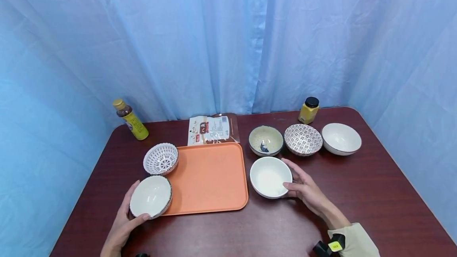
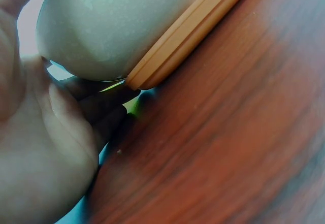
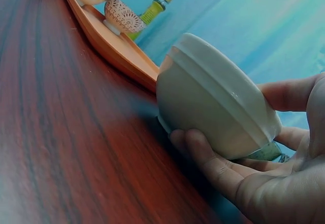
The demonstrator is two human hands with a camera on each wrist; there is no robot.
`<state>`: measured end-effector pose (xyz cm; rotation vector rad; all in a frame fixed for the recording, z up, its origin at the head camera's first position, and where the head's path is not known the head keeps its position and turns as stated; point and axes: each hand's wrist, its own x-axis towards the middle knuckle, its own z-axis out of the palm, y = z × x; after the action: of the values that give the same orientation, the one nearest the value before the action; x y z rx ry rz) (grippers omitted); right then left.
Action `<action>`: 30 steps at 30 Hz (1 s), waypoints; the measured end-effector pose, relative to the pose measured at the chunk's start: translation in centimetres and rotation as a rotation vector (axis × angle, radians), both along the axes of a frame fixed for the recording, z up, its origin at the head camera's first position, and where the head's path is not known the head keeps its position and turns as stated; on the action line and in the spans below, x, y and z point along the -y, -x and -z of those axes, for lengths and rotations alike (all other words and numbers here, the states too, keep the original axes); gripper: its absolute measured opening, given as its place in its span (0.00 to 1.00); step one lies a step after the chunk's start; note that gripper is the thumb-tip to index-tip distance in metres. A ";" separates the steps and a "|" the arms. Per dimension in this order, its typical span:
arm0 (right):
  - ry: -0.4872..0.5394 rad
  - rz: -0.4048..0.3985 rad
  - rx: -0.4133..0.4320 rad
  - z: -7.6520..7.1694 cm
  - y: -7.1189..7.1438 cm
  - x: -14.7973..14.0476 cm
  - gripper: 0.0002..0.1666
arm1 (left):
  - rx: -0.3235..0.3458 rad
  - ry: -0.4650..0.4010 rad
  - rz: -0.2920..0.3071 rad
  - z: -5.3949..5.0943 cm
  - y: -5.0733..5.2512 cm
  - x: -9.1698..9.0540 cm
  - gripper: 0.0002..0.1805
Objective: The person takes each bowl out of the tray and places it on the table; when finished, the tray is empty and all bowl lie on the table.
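My left hand (image 1: 119, 223) holds a white bowl (image 1: 150, 196) with a dark-patterned outer rim, the thumb at its near edge and the fingers round its left side. That bowl sits at the near left corner of an orange tray (image 1: 214, 177); in the left wrist view it meets the tray's edge. To the right of the tray, my right hand (image 1: 308, 191) grips a plain white bowl (image 1: 270, 177), thumb at the rim and fingers against the side and underside. In the right wrist view this bowl (image 3: 213, 97) is tilted in the frame; whether its base touches the table is unclear.
A patterned bowl (image 1: 161, 158) overlaps the tray's far left corner. Behind the tray lies a food packet (image 1: 210, 130). A speckled bowl (image 1: 265, 140), a brown-patterned bowl (image 1: 303, 139) and a white bowl (image 1: 341, 139) line the back right, near a yellow jar (image 1: 308, 111). A bottle (image 1: 132, 120) stands back left.
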<state>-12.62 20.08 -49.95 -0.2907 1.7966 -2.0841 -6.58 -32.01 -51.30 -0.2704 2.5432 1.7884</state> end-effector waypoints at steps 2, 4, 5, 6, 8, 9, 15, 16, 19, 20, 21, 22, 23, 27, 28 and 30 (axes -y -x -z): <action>0.011 0.000 -0.006 0.1 0.0 -0.2 0.48 | 0.009 -0.002 -0.002 -0.1 0.0 0.0 0.55; 0.016 0.001 -0.006 0.2 0.1 -0.4 0.48 | 0.012 -0.001 -0.004 -0.1 0.0 0.0 0.55; 0.020 0.000 -0.005 0.2 0.1 -0.5 0.47 | 0.015 -0.001 -0.004 -0.1 0.1 0.0 0.55; 0.022 -0.001 -0.002 0.2 0.1 -0.5 0.48 | 0.022 0.004 -0.007 -0.1 0.1 0.0 0.55; 0.019 -0.001 0.005 0.1 0.2 -0.7 0.48 | 0.032 0.009 -0.010 -0.1 0.1 0.0 0.55; 0.014 -0.003 0.011 0.1 0.2 -0.7 0.48 | 0.035 0.011 -0.010 -0.1 0.1 0.0 0.55; -0.056 -0.042 0.079 -0.3 0.3 -1.1 0.48 | 0.055 0.011 -0.015 -0.1 0.2 -0.1 0.56; -0.072 -0.050 0.095 -0.5 0.4 -1.2 0.48 | 0.059 0.009 -0.017 -0.2 0.2 -0.1 0.56; -0.133 -0.054 0.132 -1.0 0.3 -1.7 0.47 | 0.064 -0.001 -0.020 -0.3 0.2 -0.1 0.57; -0.158 -0.047 0.139 -1.2 0.3 -1.8 0.47 | 0.062 -0.007 -0.019 -0.3 0.3 -0.2 0.57; -0.182 -0.037 0.140 -1.5 0.3 -2.0 0.46 | 0.062 -0.013 -0.019 -0.3 0.3 -0.2 0.57; -0.206 -0.027 0.138 -1.8 0.2 -2.2 0.46 | 0.059 -0.017 -0.018 -0.3 0.3 -0.2 0.58; -0.227 -0.019 0.130 -2.0 0.2 -2.4 0.46 | 0.054 -0.021 -0.017 -0.4 0.3 -0.2 0.58; -0.284 -0.012 0.089 -3.2 0.0 -3.3 0.46 | 0.045 -0.026 -0.010 -0.5 0.2 -0.2 0.57; -0.292 -0.014 0.079 -3.5 0.0 -3.5 0.46 | 0.044 -0.025 -0.010 -0.5 0.2 -0.2 0.57; -0.318 -0.011 0.057 -4.1 0.1 -4.0 0.47 | 0.049 -0.022 -0.010 -0.5 0.2 -0.2 0.57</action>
<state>-12.71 24.03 -45.80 -0.1522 2.0462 -1.7440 -6.77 -31.86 -50.82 -0.3229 2.4919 1.7897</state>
